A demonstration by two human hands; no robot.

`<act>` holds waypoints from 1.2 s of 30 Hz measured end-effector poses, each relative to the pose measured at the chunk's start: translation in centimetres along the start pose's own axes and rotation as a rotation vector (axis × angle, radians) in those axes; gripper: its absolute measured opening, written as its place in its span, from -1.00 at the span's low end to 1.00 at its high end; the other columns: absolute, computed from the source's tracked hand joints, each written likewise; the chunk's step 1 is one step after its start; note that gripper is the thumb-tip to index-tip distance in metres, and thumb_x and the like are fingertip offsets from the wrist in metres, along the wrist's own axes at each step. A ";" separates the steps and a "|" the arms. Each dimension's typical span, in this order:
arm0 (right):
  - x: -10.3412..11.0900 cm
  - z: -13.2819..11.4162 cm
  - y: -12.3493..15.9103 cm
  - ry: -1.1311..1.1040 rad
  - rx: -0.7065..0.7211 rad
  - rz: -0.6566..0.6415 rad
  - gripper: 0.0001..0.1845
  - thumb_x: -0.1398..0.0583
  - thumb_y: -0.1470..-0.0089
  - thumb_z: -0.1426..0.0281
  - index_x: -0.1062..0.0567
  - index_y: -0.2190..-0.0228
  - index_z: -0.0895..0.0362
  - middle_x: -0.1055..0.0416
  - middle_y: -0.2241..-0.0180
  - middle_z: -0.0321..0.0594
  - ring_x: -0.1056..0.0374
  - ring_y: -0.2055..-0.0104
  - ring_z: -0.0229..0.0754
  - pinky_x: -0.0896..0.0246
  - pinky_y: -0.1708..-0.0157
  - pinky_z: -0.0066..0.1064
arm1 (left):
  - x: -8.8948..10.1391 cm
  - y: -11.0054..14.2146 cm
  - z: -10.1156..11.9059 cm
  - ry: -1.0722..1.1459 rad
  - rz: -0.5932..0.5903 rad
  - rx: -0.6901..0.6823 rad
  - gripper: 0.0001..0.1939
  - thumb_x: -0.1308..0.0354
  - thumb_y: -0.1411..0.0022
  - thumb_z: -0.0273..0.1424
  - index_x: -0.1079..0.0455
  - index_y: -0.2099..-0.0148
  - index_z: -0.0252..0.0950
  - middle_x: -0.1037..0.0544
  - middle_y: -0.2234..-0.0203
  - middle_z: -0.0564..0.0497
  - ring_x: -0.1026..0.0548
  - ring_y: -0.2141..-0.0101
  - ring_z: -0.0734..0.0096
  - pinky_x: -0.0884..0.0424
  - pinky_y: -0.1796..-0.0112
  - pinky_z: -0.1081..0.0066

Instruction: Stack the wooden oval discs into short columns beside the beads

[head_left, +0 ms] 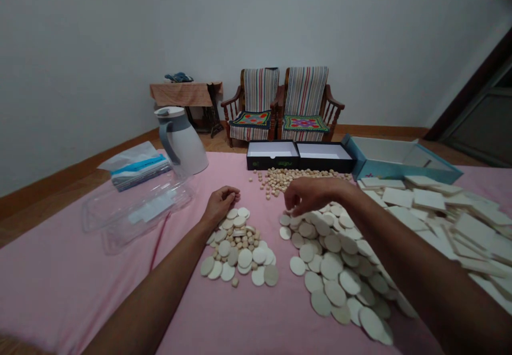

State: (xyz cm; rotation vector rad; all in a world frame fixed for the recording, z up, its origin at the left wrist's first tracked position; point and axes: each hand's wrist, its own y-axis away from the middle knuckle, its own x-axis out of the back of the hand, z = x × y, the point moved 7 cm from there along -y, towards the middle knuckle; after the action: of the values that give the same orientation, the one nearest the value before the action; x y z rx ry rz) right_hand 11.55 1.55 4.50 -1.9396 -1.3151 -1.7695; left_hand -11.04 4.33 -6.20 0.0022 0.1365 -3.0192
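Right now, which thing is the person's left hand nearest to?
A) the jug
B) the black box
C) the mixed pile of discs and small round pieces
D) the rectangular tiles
C. The left hand sits at the top edge of the mixed pile, closer to it than to anything else listed.

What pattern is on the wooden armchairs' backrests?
Multicoloured vertical stripes on the cloth backrest covers; best in the head view.

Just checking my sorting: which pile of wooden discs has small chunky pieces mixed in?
The smaller pile by your left hand; the bigger pile by your right hand shows only flat discs.
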 end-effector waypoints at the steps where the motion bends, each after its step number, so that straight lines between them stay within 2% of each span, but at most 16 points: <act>1: 0.1 0.0 -0.5 0.008 -0.009 0.068 -0.81 -0.21 0.04 0.45 -0.58 0.33 0.19 -0.53 0.36 -0.16 -0.40 0.31 -0.20 -0.18 0.38 -0.47 | 0.0 0.0 0.0 0.000 0.001 -0.001 -0.68 -0.31 0.11 -0.24 -0.47 0.32 -0.37 -0.55 0.48 -0.03 -0.49 0.44 0.44 -0.34 0.42 0.48; 3: 0.0 -0.7 -2.1 0.048 -0.006 0.255 -0.74 -0.19 0.05 0.52 -0.57 0.25 0.21 -0.53 0.29 -0.10 -0.40 0.27 -0.17 -0.19 0.31 -0.44 | 0.0 0.1 0.2 -0.002 0.001 -0.003 -0.66 -0.31 0.10 -0.22 -0.46 0.32 -0.37 -0.55 0.48 -0.03 -0.49 0.44 0.44 -0.34 0.42 0.48; 5: -1.0 -2.2 -4.2 0.053 0.077 0.367 -0.60 -0.18 0.05 0.55 -0.50 0.11 0.23 -0.47 0.13 -0.01 -0.37 0.12 -0.11 -0.21 0.20 -0.40 | 0.0 0.2 0.3 -0.007 0.000 -0.005 -0.64 -0.30 0.09 -0.19 -0.46 0.31 -0.37 -0.54 0.49 -0.03 -0.49 0.44 0.44 -0.35 0.41 0.47; 7: -2.3 -3.6 -6.3 0.056 0.122 0.393 -0.54 -0.18 0.05 0.57 -0.45 0.04 0.22 -0.41 0.05 0.03 -0.33 0.04 -0.08 -0.22 0.16 -0.36 | 0.0 0.3 0.5 -0.015 -0.001 -0.009 -0.63 -0.29 0.08 -0.18 -0.46 0.31 -0.37 -0.55 0.48 -0.03 -0.48 0.43 0.43 -0.35 0.40 0.46; 10: -3.3 -5.3 -8.6 0.052 0.158 0.417 -0.53 -0.17 0.03 0.55 -0.40 0.02 0.22 -0.39 0.05 0.06 -0.33 0.05 -0.06 -0.25 0.17 -0.34 | 0.0 0.4 0.8 -0.032 0.001 -0.014 -0.64 -0.28 0.05 -0.17 -0.46 0.30 -0.36 -0.55 0.48 -0.02 -0.48 0.44 0.44 -0.35 0.40 0.46; 16: -3.6 -6.8 -9.4 0.066 0.217 0.411 -0.62 -0.17 0.04 0.52 -0.44 0.11 0.27 -0.42 0.10 0.07 -0.36 0.12 -0.05 -0.25 0.21 -0.37 | -0.1 0.4 1.1 -0.055 -0.013 -0.026 -0.67 -0.30 0.07 -0.20 -0.48 0.32 -0.36 -0.57 0.46 -0.03 -0.49 0.42 0.39 -0.36 0.37 0.44; 22: -3.0 -5.2 -6.7 0.078 0.135 0.364 -0.66 -0.19 0.05 0.46 -0.47 0.16 0.20 -0.43 0.13 0.02 -0.36 0.12 -0.04 -0.23 0.24 -0.36 | -0.2 0.5 0.8 -0.043 -0.010 -0.017 -0.64 -0.29 0.06 -0.16 -0.46 0.31 -0.36 -0.55 0.47 -0.03 -0.49 0.43 0.42 -0.36 0.39 0.46; 28: -2.5 -2.1 -0.9 0.041 0.120 0.180 -0.71 -0.21 0.14 0.50 -0.53 0.27 0.18 -0.49 0.27 -0.11 -0.37 0.24 -0.13 -0.19 0.30 -0.42 | -0.5 0.5 0.6 -0.055 -0.022 -0.017 -0.62 -0.31 0.08 -0.15 -0.45 0.32 -0.36 -0.54 0.50 -0.03 -0.48 0.45 0.43 -0.33 0.44 0.49; 31: -1.8 -0.7 2.4 -0.021 0.108 0.235 -0.68 -0.20 0.10 0.51 -0.52 0.21 0.18 -0.47 0.24 -0.12 -0.35 0.21 -0.15 -0.20 0.20 -0.39 | -0.4 0.6 1.5 -0.070 -0.056 -0.015 -0.65 -0.31 0.09 -0.17 -0.47 0.34 -0.36 -0.54 0.49 -0.04 -0.48 0.45 0.41 -0.34 0.43 0.48; 33: -1.7 0.4 4.4 -0.084 0.078 0.301 -0.65 -0.22 0.08 0.48 -0.49 0.16 0.17 -0.46 0.17 -0.12 -0.34 0.15 -0.14 -0.20 0.13 -0.36 | -0.2 0.7 2.7 -0.129 -0.127 -0.021 -0.68 -0.33 0.10 -0.22 -0.50 0.34 -0.35 -0.56 0.45 -0.06 -0.48 0.43 0.39 -0.35 0.42 0.48; 36: -2.1 1.9 6.8 -0.169 0.033 0.436 -0.63 -0.21 0.03 0.42 -0.46 0.11 0.15 -0.44 0.13 -0.12 -0.34 0.12 -0.13 -0.21 0.10 -0.32 | -0.4 1.3 4.4 -0.436 -0.378 -0.044 -0.72 -0.31 0.10 -0.29 -0.55 0.28 -0.29 -0.56 0.44 -0.05 -0.45 0.48 0.40 -0.32 0.48 0.50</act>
State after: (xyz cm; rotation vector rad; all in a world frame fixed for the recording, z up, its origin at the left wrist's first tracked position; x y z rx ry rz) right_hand 17.89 -2.12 4.86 -2.1886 -0.8643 -1.3919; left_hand -10.47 2.71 -1.97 -0.7609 0.1772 -3.2889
